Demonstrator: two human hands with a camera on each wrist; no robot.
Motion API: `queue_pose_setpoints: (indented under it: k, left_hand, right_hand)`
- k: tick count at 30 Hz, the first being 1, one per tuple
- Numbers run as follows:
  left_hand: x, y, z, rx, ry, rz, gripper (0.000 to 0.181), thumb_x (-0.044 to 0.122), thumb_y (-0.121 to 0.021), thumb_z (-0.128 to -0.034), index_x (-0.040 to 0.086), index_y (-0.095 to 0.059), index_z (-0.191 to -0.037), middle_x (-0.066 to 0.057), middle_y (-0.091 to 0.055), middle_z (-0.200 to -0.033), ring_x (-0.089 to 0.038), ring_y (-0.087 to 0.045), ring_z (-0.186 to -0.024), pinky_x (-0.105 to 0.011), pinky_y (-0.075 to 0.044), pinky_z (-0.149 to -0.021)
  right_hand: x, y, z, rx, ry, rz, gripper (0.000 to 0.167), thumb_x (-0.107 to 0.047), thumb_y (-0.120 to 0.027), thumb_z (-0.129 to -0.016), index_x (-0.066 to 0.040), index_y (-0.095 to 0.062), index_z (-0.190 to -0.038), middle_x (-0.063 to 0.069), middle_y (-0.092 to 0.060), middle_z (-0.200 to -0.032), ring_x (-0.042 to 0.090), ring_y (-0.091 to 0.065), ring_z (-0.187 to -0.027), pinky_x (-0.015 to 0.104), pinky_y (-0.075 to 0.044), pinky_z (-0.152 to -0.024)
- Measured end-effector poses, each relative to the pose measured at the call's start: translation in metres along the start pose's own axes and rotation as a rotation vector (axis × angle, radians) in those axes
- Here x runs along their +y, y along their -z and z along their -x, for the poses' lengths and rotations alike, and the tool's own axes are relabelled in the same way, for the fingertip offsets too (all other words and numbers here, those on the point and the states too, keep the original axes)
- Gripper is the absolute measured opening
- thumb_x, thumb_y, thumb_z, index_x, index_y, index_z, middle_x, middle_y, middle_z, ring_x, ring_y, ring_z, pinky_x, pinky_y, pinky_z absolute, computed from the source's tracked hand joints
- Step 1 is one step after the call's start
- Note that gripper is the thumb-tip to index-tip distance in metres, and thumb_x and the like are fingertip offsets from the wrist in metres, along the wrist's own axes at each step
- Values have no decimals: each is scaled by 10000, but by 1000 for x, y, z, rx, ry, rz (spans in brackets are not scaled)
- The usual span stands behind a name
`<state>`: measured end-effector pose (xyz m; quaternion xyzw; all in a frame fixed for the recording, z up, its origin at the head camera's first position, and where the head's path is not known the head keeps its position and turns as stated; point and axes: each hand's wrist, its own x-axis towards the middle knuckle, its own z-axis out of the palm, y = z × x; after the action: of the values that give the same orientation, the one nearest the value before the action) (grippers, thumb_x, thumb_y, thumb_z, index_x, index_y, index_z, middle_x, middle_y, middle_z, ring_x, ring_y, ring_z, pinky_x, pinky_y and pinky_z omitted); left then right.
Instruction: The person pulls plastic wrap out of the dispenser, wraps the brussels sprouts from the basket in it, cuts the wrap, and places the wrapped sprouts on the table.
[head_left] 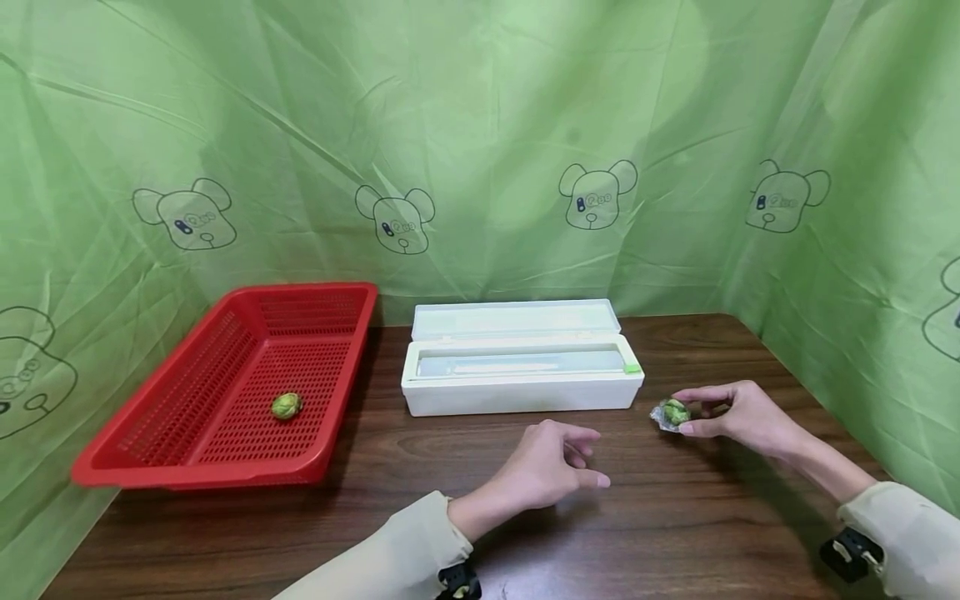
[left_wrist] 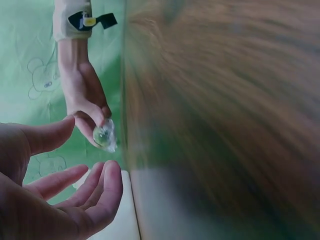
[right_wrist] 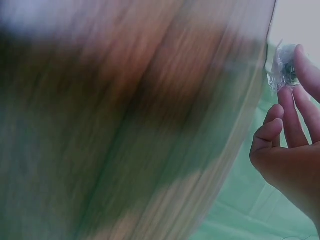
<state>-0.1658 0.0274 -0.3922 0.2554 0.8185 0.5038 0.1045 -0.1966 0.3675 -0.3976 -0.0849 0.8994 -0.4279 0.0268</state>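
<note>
At the far left of my head feed, a red perforated basket (head_left: 225, 477) stands on the dark wood-grain surface (head_left: 397, 467), one Brussels sprout (head_left: 286, 406) lying on its floor. Mid-frame I have a white plastic-wrap dispenser (head_left: 521, 397), its lid (head_left: 517, 321) raised at the back and a green tab (head_left: 632, 368) at its right end. In front of it, my left hand (head_left: 543, 464) hovers, grip spread, fingers loosely bent. Right of the dispenser, my right hand's (head_left: 752, 417) grip pinches a second sprout (head_left: 676, 411), in clear film, above the surface.
</note>
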Motion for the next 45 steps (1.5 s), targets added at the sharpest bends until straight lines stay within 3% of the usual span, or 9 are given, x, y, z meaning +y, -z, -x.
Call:
queue_pose_setpoints:
  k: [14,23,31,38,45]
  left_hand:
    - [15,-19,-5,-10,14,11,492,128,-949,-785,54,-770,-1237,29,-749,-934,28,-637,-746,-162,-520,-709]
    - [14,-20,-5,-14,22,15,489,129,-949,-784,59,-771,-1234,41,-743,-929,29,-632,-744,-164,-519,-708]
    - [12,-20,-4,-12,30,1,486,122,-948,-781,57,-772,-1229,41,-742,-917,32,-629,-737,-163,-518,-700]
    - [12,-20,-5,-12,21,-2,483,120,-950,-777,55,-776,-1223,43,-741,-906,36,-628,-726,-160,-517,-691]
    - [11,-20,-4,-12,24,-1,485,122,-950,-777,53,-775,-1223,49,-734,-902,35,-627,-728,-161,-516,-702]
  right_hand:
    - [19,16,-10,18,-20,23,582,-141,-904,-837,63,-680,-1333,44,-581,-857,90,-505,-771,258,-446,-599]
    - [26,22,-16,20,-36,114,587,-249,-915,-838,-2,-711,-1330,158,-707,-1219,171,-554,-996,205,-463,-766]
    - [30,22,-19,13,-36,93,608,-231,-921,-827,10,-699,-1340,118,-698,-1088,158,-525,-896,256,-447,-687]
    - [32,23,-19,6,-15,105,614,-221,-927,-816,17,-699,-1334,118,-736,-1093,147,-565,-917,243,-464,-712]
    - [33,24,-18,5,-12,79,623,-211,-919,-827,19,-684,-1355,73,-641,-918,111,-515,-800,269,-440,-628]
